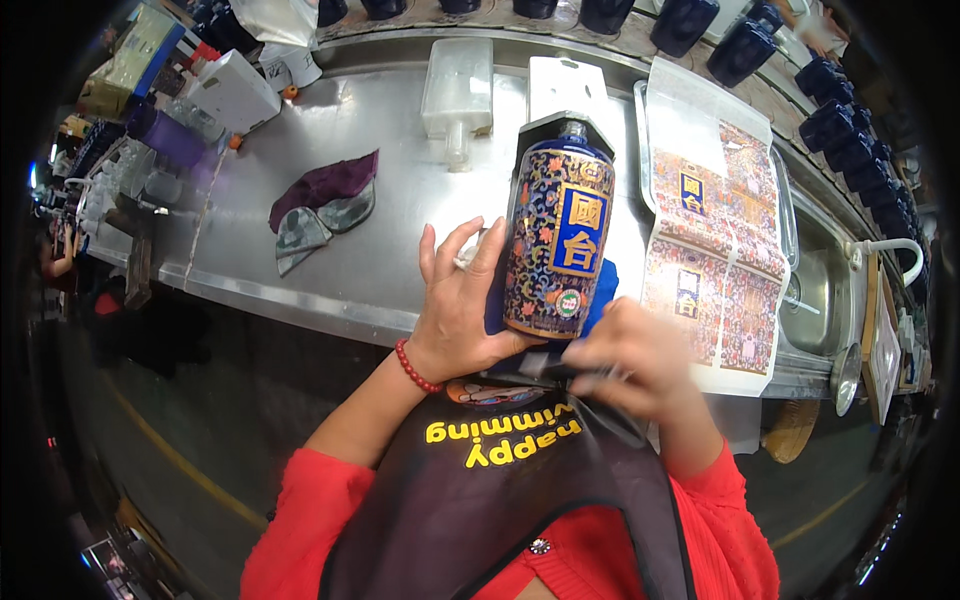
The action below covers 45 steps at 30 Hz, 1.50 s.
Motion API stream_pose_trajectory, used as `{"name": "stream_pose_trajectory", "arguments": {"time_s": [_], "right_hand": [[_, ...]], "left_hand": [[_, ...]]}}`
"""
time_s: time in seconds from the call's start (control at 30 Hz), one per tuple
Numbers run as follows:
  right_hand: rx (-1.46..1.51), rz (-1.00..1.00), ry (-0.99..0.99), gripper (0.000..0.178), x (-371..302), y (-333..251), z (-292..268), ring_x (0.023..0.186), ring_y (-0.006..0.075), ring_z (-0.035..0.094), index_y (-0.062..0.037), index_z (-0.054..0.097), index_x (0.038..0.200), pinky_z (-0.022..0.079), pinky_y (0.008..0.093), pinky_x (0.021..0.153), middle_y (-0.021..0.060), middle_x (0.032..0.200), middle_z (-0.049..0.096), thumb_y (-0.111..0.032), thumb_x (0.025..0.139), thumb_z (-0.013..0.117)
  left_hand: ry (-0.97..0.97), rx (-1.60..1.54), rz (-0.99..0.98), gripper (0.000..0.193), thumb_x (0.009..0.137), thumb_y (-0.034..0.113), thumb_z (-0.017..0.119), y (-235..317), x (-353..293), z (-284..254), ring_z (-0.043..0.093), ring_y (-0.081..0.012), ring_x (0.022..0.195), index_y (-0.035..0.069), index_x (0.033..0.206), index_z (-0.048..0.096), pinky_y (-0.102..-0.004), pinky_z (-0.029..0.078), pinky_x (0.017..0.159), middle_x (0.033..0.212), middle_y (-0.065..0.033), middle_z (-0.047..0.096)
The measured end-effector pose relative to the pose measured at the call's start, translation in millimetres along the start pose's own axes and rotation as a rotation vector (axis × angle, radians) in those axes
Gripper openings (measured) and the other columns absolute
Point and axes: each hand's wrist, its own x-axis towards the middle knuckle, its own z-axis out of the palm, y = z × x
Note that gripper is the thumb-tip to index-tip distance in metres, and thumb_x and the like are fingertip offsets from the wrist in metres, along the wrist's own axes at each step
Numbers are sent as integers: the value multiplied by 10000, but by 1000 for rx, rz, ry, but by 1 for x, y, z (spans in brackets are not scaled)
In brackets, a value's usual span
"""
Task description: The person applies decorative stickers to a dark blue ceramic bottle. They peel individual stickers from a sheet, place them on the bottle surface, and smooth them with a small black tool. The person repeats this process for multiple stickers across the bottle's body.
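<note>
A dark blue bottle (550, 235) with a colourful floral pattern and a blue-and-gold panel lies tilted in front of me, neck away, with a dark angular holder behind its neck. My left hand (460, 295) steadies its left side, thumb along the base and fingers raised. A small white piece (466, 253) shows between those fingers. Close to the bottle's lower right, my right hand (640, 360) is smeared by motion. Its fingers close around a thin, flat tool (545, 365), too blurred to name. Blue cloth (603, 290) shows beside the bottle.
Printed patterned sheets (710, 260) lie on a tray to the right, near a sink (815, 305) with a white tap. A clear rectangular container (458, 90) stands at the back. Purple and grey cloths (325, 195) lie left. Several dark blue bottles (740, 52) line the far shelf.
</note>
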Motion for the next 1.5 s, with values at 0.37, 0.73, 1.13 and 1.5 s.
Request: {"name": "stream_pose_trajectory", "arguments": {"time_s": [0.37, 0.73, 1.13, 1.5], "right_hand": [[732, 678, 559, 182, -16, 16, 21, 906, 50, 598, -16, 600, 1146, 506, 221, 794, 14, 1009, 673, -149, 1026, 631], [-111, 421, 245, 429, 31, -29, 30, 783, 328, 743, -7, 552, 1360, 573, 365, 701, 250, 1026, 716, -70, 947, 647], [248, 550, 562, 431, 26, 16, 18, 1024, 115, 591, 24, 558, 1401, 489, 268, 907, 70, 1194, 646, -33, 977, 601], [418, 625, 620, 340, 57, 14, 1, 925, 77, 614, 14, 582, 1320, 527, 242, 820, 42, 1056, 669, -55, 988, 614]], "left_hand": [[15, 15, 11, 977, 821, 554, 762, 3, -7, 6, 360, -360, 1420, 85, 1592, 388, -653, 56, 1187, 1446, -150, 568], [-47, -71, -115, 1158, 739, 646, 783, -4, -9, 17, 347, -388, 1437, -61, 1549, 353, -680, 62, 1168, 1253, -176, 655], [-34, 151, 15, 1074, 715, 709, 774, 11, 11, -16, 395, -402, 1404, -129, 1348, 549, -745, 88, 1126, 964, -219, 672], [-70, 110, 52, 1106, 750, 831, 644, 11, 15, -23, 361, -409, 1426, -11, 1457, 521, -678, 73, 1181, 1387, -213, 590]]}}
